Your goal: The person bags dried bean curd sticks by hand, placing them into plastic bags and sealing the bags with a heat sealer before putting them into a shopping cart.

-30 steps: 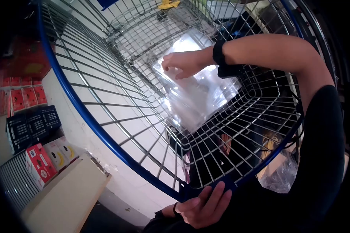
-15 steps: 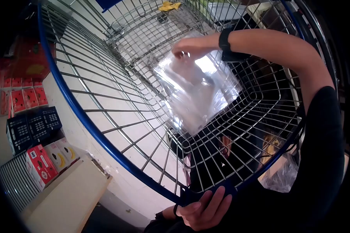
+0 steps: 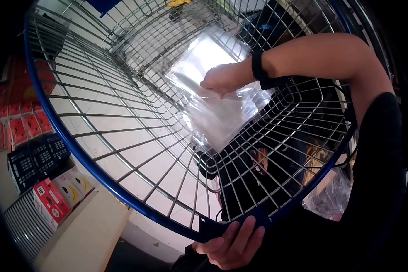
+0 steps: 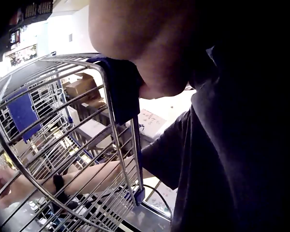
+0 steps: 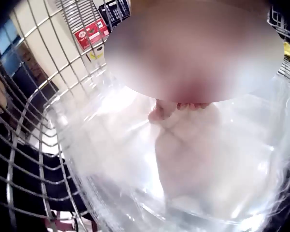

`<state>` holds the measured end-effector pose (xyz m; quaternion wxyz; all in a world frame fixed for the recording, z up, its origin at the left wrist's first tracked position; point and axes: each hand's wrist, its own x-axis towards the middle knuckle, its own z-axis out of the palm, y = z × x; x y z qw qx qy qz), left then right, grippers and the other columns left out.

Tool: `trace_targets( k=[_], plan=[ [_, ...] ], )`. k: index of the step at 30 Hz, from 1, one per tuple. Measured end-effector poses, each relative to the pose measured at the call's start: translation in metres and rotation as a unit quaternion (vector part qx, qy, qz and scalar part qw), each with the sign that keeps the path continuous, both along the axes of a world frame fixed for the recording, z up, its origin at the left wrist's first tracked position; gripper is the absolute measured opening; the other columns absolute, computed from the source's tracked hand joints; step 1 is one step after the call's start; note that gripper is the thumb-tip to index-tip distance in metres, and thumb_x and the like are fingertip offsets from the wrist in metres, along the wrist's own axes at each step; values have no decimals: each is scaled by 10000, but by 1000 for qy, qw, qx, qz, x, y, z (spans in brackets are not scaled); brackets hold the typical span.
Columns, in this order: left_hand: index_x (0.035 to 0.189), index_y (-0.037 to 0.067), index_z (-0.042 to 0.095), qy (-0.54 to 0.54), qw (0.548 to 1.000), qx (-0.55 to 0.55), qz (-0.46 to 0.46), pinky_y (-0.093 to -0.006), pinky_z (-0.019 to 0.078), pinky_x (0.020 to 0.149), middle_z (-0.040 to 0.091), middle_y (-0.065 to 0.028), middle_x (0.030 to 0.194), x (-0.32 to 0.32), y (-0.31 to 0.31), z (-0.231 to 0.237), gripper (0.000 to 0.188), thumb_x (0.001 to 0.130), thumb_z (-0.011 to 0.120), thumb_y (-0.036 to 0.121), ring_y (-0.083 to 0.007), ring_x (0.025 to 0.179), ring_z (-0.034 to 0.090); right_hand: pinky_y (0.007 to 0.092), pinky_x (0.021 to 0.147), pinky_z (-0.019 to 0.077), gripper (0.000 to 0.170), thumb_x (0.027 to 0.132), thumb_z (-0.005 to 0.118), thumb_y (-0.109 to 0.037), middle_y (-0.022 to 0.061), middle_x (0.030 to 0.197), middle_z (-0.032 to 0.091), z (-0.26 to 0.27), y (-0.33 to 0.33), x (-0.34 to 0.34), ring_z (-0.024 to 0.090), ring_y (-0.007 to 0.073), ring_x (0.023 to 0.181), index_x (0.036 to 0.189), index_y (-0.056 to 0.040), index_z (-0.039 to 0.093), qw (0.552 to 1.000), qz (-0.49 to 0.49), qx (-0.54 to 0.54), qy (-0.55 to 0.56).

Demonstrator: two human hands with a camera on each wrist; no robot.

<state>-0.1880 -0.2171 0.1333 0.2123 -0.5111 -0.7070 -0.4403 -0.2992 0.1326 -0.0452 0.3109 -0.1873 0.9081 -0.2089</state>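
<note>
A stack of clear plastic bags [image 3: 222, 122] lies on the floor of a wire shopping cart [image 3: 136, 174], shining where light hits it. My right hand [image 3: 226, 79] reaches in over the cart's side and pinches the film near the middle of the stack, with a crease running out beside the fingers. In the right wrist view a blurred oval hides most of this hand; the thumb and fingertips show below it, right at the plastic. My left hand [image 3: 233, 247] grips the blue plastic corner [image 4: 123, 92] on the cart's near rim, fingers curled over it.
Boxes, including a red one [image 3: 51, 203], and dark blue packs [image 3: 38, 158] stand on the left beside a pale board [image 3: 84, 226]. A yellow cloth-like item [image 3: 178, 2] lies at the cart's far end. Crumpled clear plastic [image 3: 328, 199] shows outside the cart at the right.
My right hand first lifted back slightly, then came down and nearer onto the plastic, its fingers closing together. The cart shifted a little left in view. My left hand kept its grip.
</note>
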Motion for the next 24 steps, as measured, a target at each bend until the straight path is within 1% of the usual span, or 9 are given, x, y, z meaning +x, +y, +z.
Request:
trace_targets(
  k=[2,4,6,7,9,12,14,17,24],
  plan=[
    [962,109,765,1,1000,-4,0,-352,423,977,794,-84,946,6,-10,3,163,965,652,226,-167,802,717,465,802,512,308,820,816,-113,152,881,615,-7,3,6,631,350,897,973,21,584,999,5,-39,-12],
    [1013,311,790,-83,980,-178,-25,-281,258,1168,810,73,958,18,-33,13,147,894,721,257,0,720,693,427,764,524,286,797,825,-95,152,862,661,-5,7,9,662,323,861,961,22,622,997,-11,-73,-14],
    [960,340,787,-82,973,-213,-12,-241,284,1130,803,110,930,23,-35,14,106,864,742,328,7,711,678,388,725,536,267,774,834,-77,152,844,707,2,5,7,692,297,824,950,22,660,994,-23,-108,-13],
    [962,343,785,-88,975,-206,-1,-237,285,1134,802,115,934,22,-34,15,110,864,743,316,11,719,677,373,765,548,266,807,802,-68,151,931,707,13,1,5,693,261,876,1001,34,652,975,-97,-162,-115],
    [944,345,783,-95,972,-214,1,-219,314,1129,796,126,914,20,-32,18,100,866,738,302,14,725,666,313,815,574,335,859,792,-122,133,1038,723,26,-8,7,707,188,925,1122,36,656,882,-268,-258,-289],
    [913,339,786,-87,976,-200,22,-203,350,1108,790,125,889,18,-25,18,83,879,719,303,3,702,655,322,785,585,361,877,804,-175,121,1010,730,34,-24,4,722,195,898,1144,16,653,873,-285,-242,-313],
    [909,310,783,-70,983,-166,30,-197,380,1073,783,113,843,15,-12,9,93,895,695,282,-8,675,644,311,783,587,291,903,784,-179,118,1012,739,42,-35,-7,731,188,911,1105,3,682,895,-253,-222,-293],
    [860,232,781,-59,995,13,82,-215,383,1049,782,77,797,6,12,1,149,860,649,163,-39,637,636,320,807,599,155,958,713,-145,101,982,750,70,-56,-19,729,179,909,978,8,716,899,-152,-270,-310],
    [955,137,814,-94,991,-73,54,-293,363,1044,801,16,973,6,4,11,263,736,689,63,-78,845,659,364,879,602,98,1017,583,-105,123,1079,747,181,-96,-30,726,200,979,984,-32,640,893,-19,-310,-326]
  ],
)
